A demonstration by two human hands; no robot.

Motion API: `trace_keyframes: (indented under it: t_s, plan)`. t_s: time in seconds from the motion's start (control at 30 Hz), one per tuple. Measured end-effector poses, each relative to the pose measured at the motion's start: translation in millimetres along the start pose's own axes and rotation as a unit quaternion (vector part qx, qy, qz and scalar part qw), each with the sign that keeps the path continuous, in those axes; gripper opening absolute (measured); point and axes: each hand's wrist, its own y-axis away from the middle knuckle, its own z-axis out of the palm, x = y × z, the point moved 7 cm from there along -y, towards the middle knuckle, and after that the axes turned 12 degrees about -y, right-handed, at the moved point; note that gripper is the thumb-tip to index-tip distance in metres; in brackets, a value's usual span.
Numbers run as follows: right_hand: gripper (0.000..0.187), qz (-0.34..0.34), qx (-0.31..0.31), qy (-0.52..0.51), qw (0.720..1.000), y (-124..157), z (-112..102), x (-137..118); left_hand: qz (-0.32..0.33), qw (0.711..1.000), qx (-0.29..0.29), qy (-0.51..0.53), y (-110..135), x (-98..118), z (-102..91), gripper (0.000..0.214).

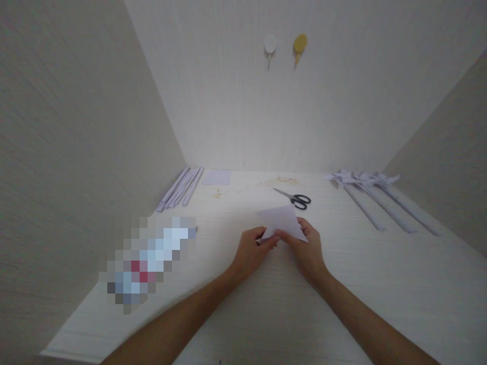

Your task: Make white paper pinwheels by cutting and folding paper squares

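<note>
1. Hands, pair, mine: left hand point(254, 248) pinched nearly closed on the near edge of the paper point(280, 219); right hand point(309, 248) half curled, thumb on top, fingers behind its right side.
2. Table point(380, 289), one, pale, grained, marked brown towards the back.
3. Blurred-out item point(154, 258), one, left of my hands; any label is lost.
4. Sticks with folded tops point(359, 178), three, far right. Risk, I judge: crowded tops snagging or bending if brushed.
5. Plain sticks point(180, 188), one group, back left. Risk: rolling apart if knocked.
6. Paper, as above: pale, pointed, seemingly folded, held over the table's middle. Risk: crooked crease if it slips under my thumb; tear if my hands pull apart.
7. Scissors point(291, 196), one pair, black-handled, just beyond the paper. Risk: nicked fingers from a careless reach.
8. Flat sheet point(217, 177), one, beside the plain sticks.
9. Hooks, two, wall-mounted: white point(270, 44), yellow point(300, 43).
10. Brands, writing: none legible.
</note>
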Motion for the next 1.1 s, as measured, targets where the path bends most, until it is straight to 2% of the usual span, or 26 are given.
trace_keyframes:
  t_s: [0.1, 0.23, 0.57, 0.7, 0.93, 1.0, 1.1]
  plan:
    - [0.037, 0.014, 0.002, -0.024, 1.0, 1, 2, 2, 0.018, 0.999, 0.028, -0.014, 0, 3, -3.3, 0.023]
    - [0.038, 0.024, -0.006, -0.032, 0.999, 2, 4, 1, 0.04, 0.998, 0.038, -0.014, 0, 6, -5.6, 0.023]
    - [0.035, 0.005, -0.055, 0.007, 0.998, 2, 10, -3, 0.019, 0.998, 0.057, 0.008, 2, 8, -9.4, 0.021]
    - [0.036, 0.003, -0.055, 0.027, 0.998, 2, 10, -3, 0.019, 0.998, 0.05, 0.024, 0, 6, -9.3, 0.02]
    - [0.035, 0.016, -0.022, -0.004, 1.0, -1, 4, 5, 0.0, 0.998, 0.024, 0.054, 1, 3, -4.5, 0.016]
    - [0.035, 0.016, -0.018, -0.013, 1.0, -1, 2, 6, 0.0, 0.997, 0.017, 0.077, 2, 1, -3.4, 0.025]
    - [0.033, 0.014, -0.018, -0.014, 1.0, -1, 1, 5, 0.0, 0.987, -0.026, 0.157, 1, -4, 1.7, 0.034]
